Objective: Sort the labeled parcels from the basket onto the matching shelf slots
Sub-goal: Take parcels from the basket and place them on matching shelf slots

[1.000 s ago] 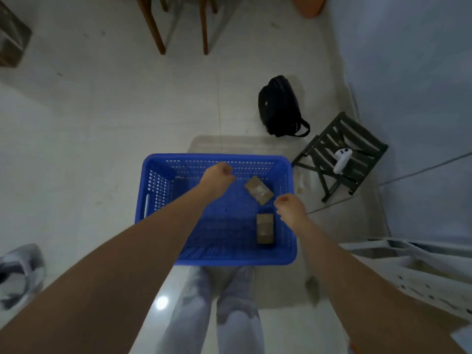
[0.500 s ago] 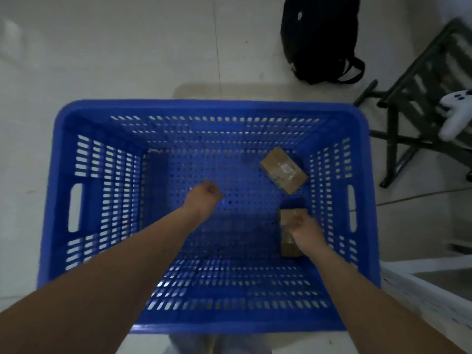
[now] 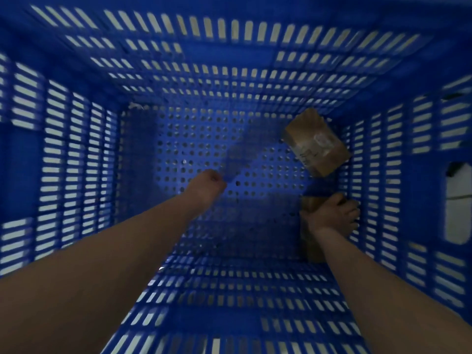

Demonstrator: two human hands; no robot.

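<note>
A brown parcel (image 3: 310, 226) is gripped by the right hand (image 3: 334, 217) inside the blue basket (image 3: 76, 154). The left hand (image 3: 207, 186) is curled into a fist, nothing held. The label on the other parcel (image 3: 316, 143) is too blurry to be read.

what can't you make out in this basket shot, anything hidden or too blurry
- Label text on the far parcel: head view, too blurred and dim to read.
- Near parcel: mostly hidden under the right hand gripping it; any label is unseen.
- Left hand: fingers curled away, so the palm is out of sight.
- Shelf slots: outside the frame; the blue basket fills it.
</note>
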